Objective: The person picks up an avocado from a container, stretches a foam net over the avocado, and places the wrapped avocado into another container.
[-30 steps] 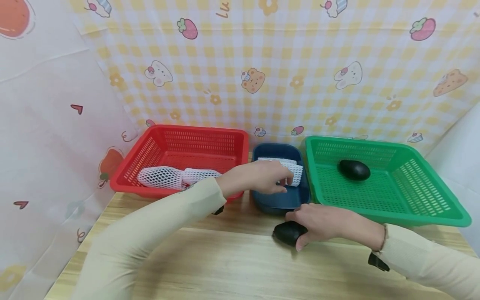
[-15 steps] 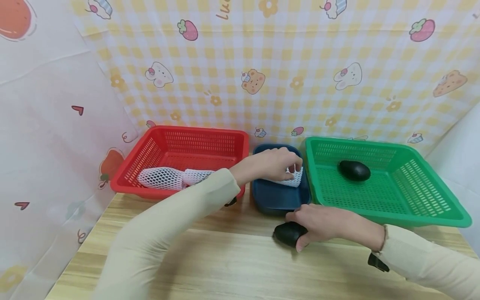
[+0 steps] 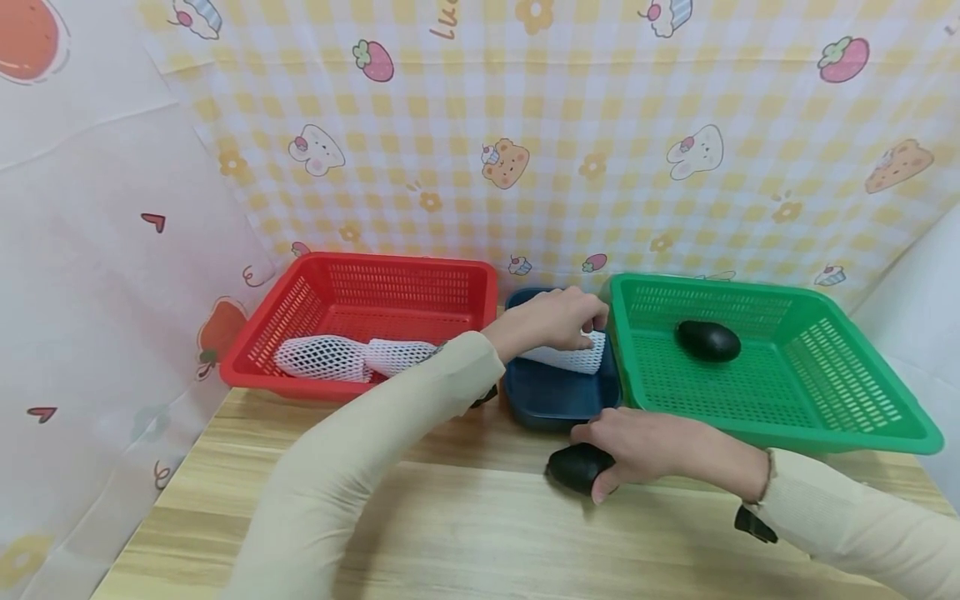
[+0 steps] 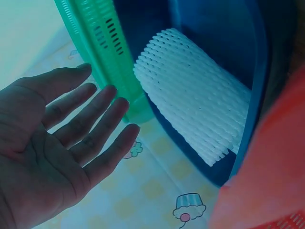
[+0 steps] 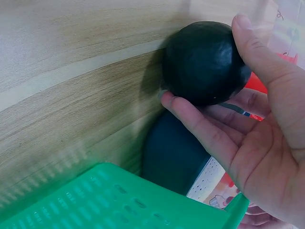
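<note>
My right hand (image 3: 637, 446) holds a dark fruit (image 3: 573, 467) near the blue bin (image 3: 555, 407), on its near side, thumb on one flank and fingertips on the other. Whether the desk (image 3: 480, 533) takes its weight I cannot tell. The skin looks smooth and faintly glossy, so I judge it firm, fairly heavy and slightly slippery; the broad middle is the place to hold, without squeezing hard enough to bruise.

My left hand (image 4: 62, 133) is over the bin, fingers apart and loosely extended, holding nothing. Near it, in the bin, lies a white foam net sleeve (image 4: 190, 95). That should be very light, soft and springy; I'd pinch its right cut end, gently, since thin strands may tear.

A second dark fruit (image 3: 708, 341) sits in the green basket (image 3: 817, 441) at right; netted things (image 3: 322, 357) lie in the red basket (image 3: 405, 260) at left.
</note>
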Demonstrator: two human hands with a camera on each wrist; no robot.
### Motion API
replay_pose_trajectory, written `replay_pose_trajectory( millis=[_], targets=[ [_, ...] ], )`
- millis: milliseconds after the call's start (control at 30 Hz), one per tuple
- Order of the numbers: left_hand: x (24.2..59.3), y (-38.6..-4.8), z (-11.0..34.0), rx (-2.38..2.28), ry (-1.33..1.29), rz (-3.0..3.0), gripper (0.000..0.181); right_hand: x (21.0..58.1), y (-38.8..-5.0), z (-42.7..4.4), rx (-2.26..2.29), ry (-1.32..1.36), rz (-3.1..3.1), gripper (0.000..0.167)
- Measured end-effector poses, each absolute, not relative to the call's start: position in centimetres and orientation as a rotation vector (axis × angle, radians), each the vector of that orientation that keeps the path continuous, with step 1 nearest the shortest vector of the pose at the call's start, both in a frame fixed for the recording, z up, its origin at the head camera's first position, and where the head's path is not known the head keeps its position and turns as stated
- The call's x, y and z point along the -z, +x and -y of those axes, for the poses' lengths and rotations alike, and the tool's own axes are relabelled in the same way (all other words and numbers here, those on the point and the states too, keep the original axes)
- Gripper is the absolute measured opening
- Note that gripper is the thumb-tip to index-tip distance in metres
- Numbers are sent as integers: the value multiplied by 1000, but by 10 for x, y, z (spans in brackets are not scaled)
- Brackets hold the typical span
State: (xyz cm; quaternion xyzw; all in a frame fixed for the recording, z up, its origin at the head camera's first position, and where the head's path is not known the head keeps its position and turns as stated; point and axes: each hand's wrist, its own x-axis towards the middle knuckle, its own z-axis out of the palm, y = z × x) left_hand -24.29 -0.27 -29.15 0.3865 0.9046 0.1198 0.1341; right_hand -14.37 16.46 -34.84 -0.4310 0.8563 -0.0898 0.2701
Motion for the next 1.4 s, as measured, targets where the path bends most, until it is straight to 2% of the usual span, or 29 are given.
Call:
replay_pose_trajectory(
  millis=[300,633,767,867,1267,1400],
  targets=[
    [301,-248,-8,-283,991,-2718,39,348,-144,-164,233,-1160,-2315,52],
    [316,-245,-17,-135,843,-2752,64,349,-145,-165,244,-1175,-2315,51],
    [321,-247,-20,-101,835,-2754,67,349,-145,-165,244,-1184,-2316,51],
    [324,-251,-22,-111,813,-2782,62,349,-144,-165,245,-1188,-2314,51],
    [330,-254,-26,-129,794,-2874,19,349,-145,-165,246,-1186,-2317,51],
    [329,-251,-26,-147,797,-2871,9,348,-144,-164,241,-1174,-2319,52]
  ],
)
